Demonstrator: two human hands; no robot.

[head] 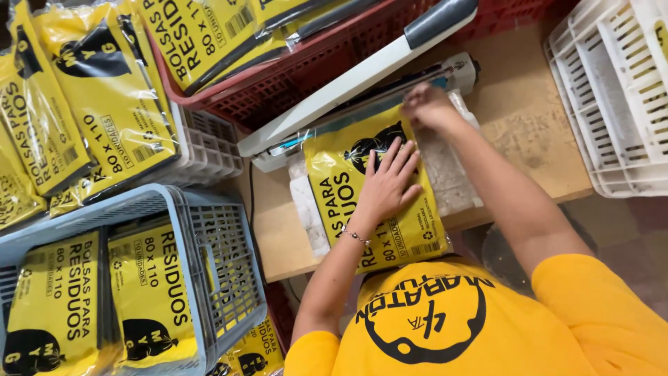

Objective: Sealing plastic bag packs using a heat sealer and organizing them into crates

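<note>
A yellow plastic package (pixel 341 188) with black print lies flat on the wooden table (pixel 529 111), its top end under the raised arm of a white heat sealer (pixel 362 76). My left hand (pixel 386 184) rests flat on the middle of the package with its fingers spread. My right hand (pixel 426 108) is closed on the package's clear top edge, right at the sealer's bar. A white textured pad (pixel 452 174) shows beneath the package.
A red crate (pixel 292 90) of yellow packages stands behind the sealer. A grey-blue crate (pixel 223 264) with more packages is at the lower left, and loose packages (pixel 90 90) lie on a white crate (pixel 209 150). An empty white crate (pixel 612 90) stands at the right.
</note>
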